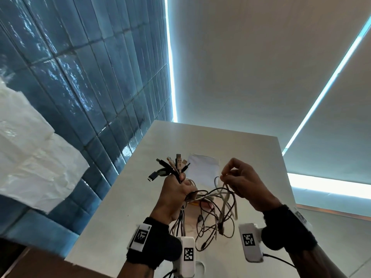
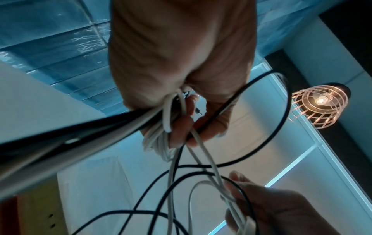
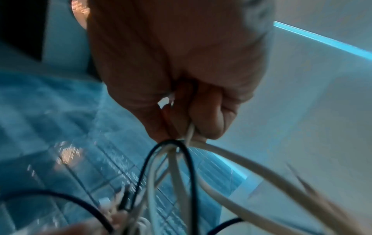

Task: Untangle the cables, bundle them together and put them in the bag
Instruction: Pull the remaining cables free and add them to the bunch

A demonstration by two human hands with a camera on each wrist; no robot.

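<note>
My left hand [image 1: 176, 192] grips a bundle of black and white cables [image 1: 212, 209] above the white table [image 1: 128, 207], with several USB plugs [image 1: 172, 164] fanning out above the fist. In the left wrist view the left hand [image 2: 181, 89] has its fingers curled round the white cable loops [image 2: 167, 120]. My right hand [image 1: 239, 180] pinches a white cable [image 1: 225, 189] lifted out of the tangle; the right wrist view shows the right hand [image 3: 181, 101] closed on that white cable [image 3: 190, 132]. Loose loops hang between both hands. A white bag [image 1: 202, 169] lies flat on the table behind the hands.
A blue tiled wall [image 1: 90, 77] runs along the table's left side. Crumpled white plastic [image 1: 30, 157] sits at the left. A wire-cage lamp [image 2: 320, 103] hangs above. Wrist camera units [image 1: 251, 243] sit below both hands.
</note>
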